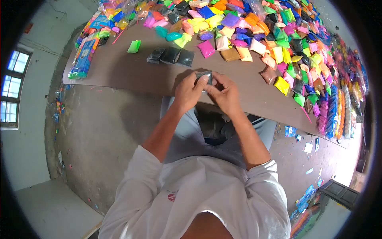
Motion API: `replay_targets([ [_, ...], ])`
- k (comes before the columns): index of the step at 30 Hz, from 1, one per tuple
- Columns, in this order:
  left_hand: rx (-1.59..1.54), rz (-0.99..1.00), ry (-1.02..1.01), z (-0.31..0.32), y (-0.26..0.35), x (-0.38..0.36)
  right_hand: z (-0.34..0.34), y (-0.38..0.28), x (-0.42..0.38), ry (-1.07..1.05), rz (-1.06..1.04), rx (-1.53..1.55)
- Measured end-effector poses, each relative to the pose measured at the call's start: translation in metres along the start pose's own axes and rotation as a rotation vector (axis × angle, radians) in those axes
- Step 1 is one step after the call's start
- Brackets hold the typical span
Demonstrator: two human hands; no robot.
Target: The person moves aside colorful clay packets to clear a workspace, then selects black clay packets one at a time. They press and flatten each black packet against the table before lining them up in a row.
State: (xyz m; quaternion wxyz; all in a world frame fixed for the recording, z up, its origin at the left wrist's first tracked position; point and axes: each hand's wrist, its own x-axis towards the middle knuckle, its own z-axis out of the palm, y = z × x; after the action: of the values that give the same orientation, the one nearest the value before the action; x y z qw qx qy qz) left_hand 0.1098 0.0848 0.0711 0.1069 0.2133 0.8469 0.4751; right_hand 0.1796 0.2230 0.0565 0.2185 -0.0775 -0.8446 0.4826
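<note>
At the near edge of the bench, the left hand and right hand grasp a small dark packet with thumbs and fingers. Light, even pressure near its rims should spare the middle. Farther in on the bench, leftward, lie three black packets; across its far side, heaped coloured packets.

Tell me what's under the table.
The person's legs reach in at the near edge of the table, with a dark gap between them. Whatever lies farther in is covered by the tabletop and cannot be seen.
</note>
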Motion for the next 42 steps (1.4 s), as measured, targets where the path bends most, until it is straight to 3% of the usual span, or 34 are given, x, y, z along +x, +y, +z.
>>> replay_targets([
  [2, -0.122, 0.121, 0.044, 0.003, -0.019, 0.006, -0.001, 0.02, 0.002, -0.065, 0.065, 0.388],
  [3, -0.121, 0.112, 0.041, 0.001, -0.022, 0.008, -0.008, 0.021, 0.004, -0.069, 0.072, 0.391],
  [5, -0.31, 0.008, 0.016, -0.003, -0.025, 0.011, -0.029, 0.015, 0.014, -0.323, 0.32, 0.6],
  [7, -0.363, -0.063, 0.005, -0.011, -0.005, 0.005, -0.038, 0.01, 0.02, -0.394, 0.341, 0.618],
  [9, -0.495, -0.111, -0.041, -0.013, -0.001, 0.004, -0.039, -0.002, 0.024, -0.456, 0.365, 0.434],
  [13, -0.368, 0.013, -0.015, -0.004, -0.013, 0.006, -0.025, -0.003, 0.029, -0.536, 0.365, 0.272],
  [15, -0.385, -0.008, -0.006, -0.005, -0.009, 0.002, -0.02, 0.005, 0.027, -0.501, 0.265, 0.279],
  [21, -0.327, 0.013, -0.039, -0.003, -0.017, 0.003, -0.026, 0.001, 0.02, -0.476, 0.25, 0.526],
  [25, -0.337, -0.008, -0.027, -0.003, -0.017, 0.003, -0.022, 0.001, 0.024, -0.46, 0.352, 0.373],
  [27, -0.197, 0.038, -0.001, -0.001, -0.018, 0.003, -0.012, 0.011, 0.023, -0.365, 0.231, 0.414],
  [33, -0.055, 0.065, 0.015, 0.002, -0.013, 0.005, -0.009, 0.003, 0.018, -0.212, 0.277, 0.634],
  [36, -0.206, -0.01, 0.003, 0.0, -0.008, 0.003, -0.012, 0.006, 0.024, -0.113, 0.292, 0.671],
  [37, -0.207, -0.011, 0.01, 0.001, -0.008, 0.001, -0.011, 0.01, 0.03, -0.12, 0.289, 0.671],
  [39, -0.182, 0.087, 0.089, 0.003, -0.009, -0.003, -0.006, 0.014, 0.046, 0.06, 0.186, 0.463],
  [42, -0.111, 0.089, 0.086, 0.004, -0.01, -0.008, 0.008, 0.018, 0.061, 0.061, 0.182, 0.294],
])
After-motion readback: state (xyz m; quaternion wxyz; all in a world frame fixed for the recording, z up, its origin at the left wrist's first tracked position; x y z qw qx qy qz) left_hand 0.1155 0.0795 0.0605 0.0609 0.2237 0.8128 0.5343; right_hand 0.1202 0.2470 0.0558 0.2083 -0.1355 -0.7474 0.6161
